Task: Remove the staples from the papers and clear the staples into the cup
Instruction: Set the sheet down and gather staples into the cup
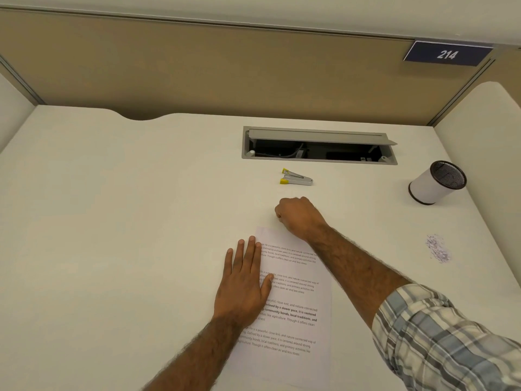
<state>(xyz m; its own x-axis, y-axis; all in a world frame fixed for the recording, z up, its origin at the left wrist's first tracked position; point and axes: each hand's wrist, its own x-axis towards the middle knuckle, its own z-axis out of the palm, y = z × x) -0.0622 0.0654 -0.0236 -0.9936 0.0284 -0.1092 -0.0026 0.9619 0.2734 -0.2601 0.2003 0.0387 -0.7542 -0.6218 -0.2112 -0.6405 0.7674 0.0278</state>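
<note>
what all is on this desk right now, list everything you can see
papers: one stack, white with black print, near edge of the desk
staple remover: one, silver with yellow tips, beyond the papers
cup: one, white with a dark mesh rim, far right
loose staples: one small pile, silvery, right of the papers, nearer than the cup
cable hatch: one, grey, lid open, set in the desk behind the staple remover
sign: one, dark blue, reads 214, top right
desk: one, white
left hand: flat on the papers' left edge, fingers straight
right hand: fingers curled, just past the papers' top edge; whether it holds anything is hidden
</note>
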